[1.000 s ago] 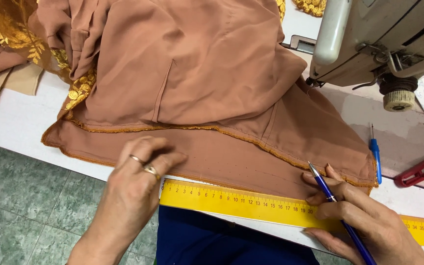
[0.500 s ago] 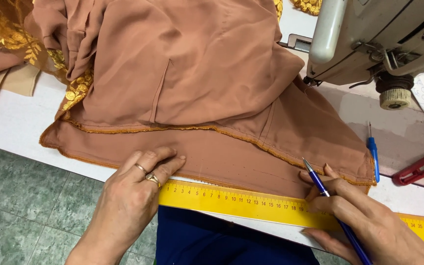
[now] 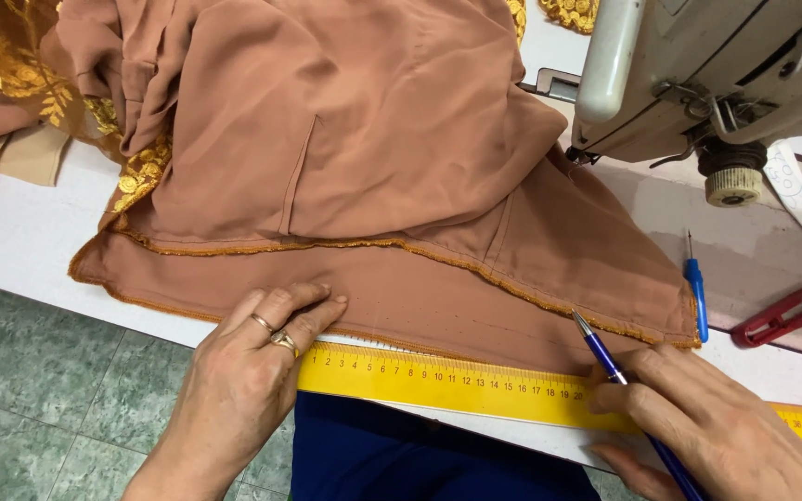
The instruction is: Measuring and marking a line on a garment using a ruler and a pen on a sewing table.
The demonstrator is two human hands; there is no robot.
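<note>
Brown cloth (image 3: 364, 186), edged with gold trim, lies spread across the white tabletop (image 3: 20, 241), its lower hem running along the near edge, just above 1 yellow ruler (image 3: 457, 382) laid parallel to that edge. Compared with 1 second ago, the left hand (image 3: 243, 380) has slid a little rightward along the hem, and the pen tip sits slightly further left, so the marking seems to be moving along the hem rather than finishing. The left hand presses flat, fingers stretched out and grasping nothing, pinning cloth and the ruler's left end; 2 rings show on it. The right hand (image 3: 707, 427) has its fingers pinched around 1 blue pen (image 3: 619, 385), the tip touching the cloth above the ruler. Outward toward the right edge lie 1 small blue-handled tool (image 3: 695, 286) and 1 pair of red-handled snips (image 3: 782, 317), well apart from the hands. 1 sewing machine (image 3: 698, 74) stands at the far right corner.
</note>
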